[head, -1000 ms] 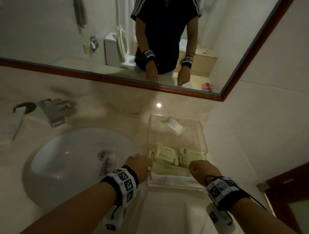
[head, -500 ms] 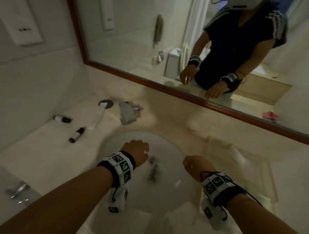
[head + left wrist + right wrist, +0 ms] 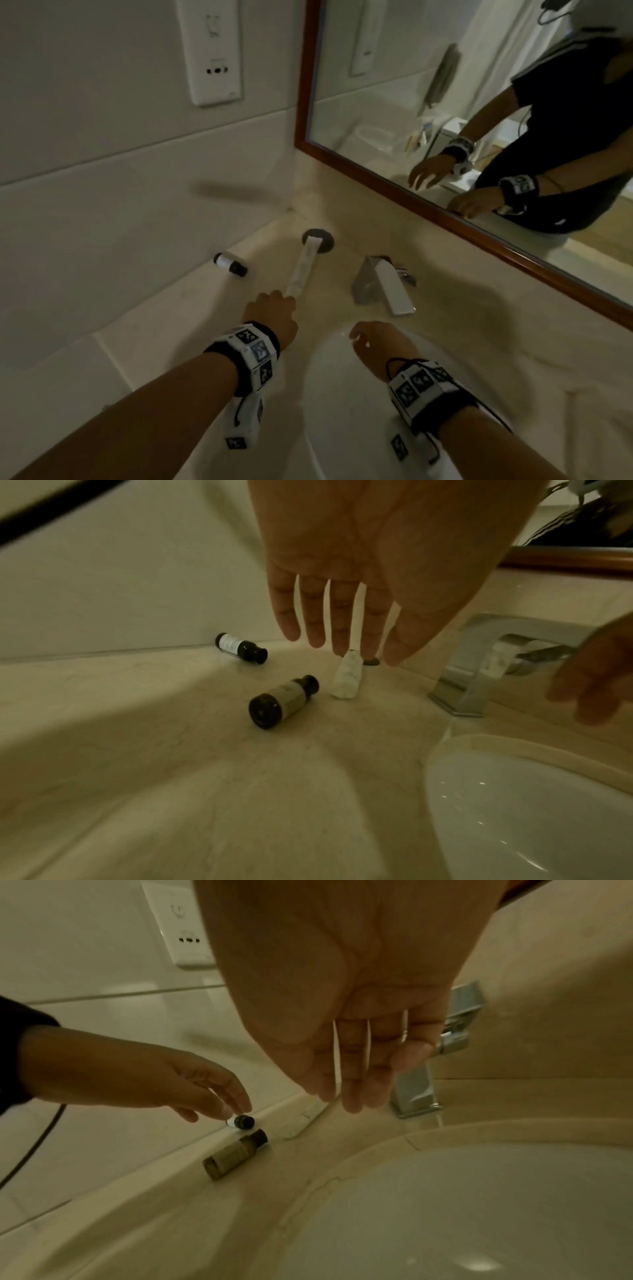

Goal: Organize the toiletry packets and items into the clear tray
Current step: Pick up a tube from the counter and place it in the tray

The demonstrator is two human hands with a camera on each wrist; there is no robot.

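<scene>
Two small dark bottles lie on the beige counter left of the sink: one against the wall [image 3: 240, 647] [image 3: 230, 263], one nearer [image 3: 281, 702] [image 3: 236, 1153]. A long white packet [image 3: 303, 270] [image 3: 347, 679] lies beside them, its far end on a dark round disc [image 3: 320, 240]. My left hand [image 3: 270, 315] [image 3: 339, 642] hovers over the bottles with straight fingers, holding nothing. In the head view it hides the nearer bottle. My right hand [image 3: 373, 342] [image 3: 349, 1091] hangs over the basin's rim, fingers straight and empty. The clear tray is out of view.
A chrome faucet [image 3: 383, 284] stands behind the white basin [image 3: 342, 428]. The tiled wall with a socket plate [image 3: 214, 51] closes the left side. A wood-framed mirror [image 3: 445, 212] runs along the back.
The view has swung left from the clear tray to the counter's left end. Both hands moved left across the basin; the left one now hangs over the bottles.
</scene>
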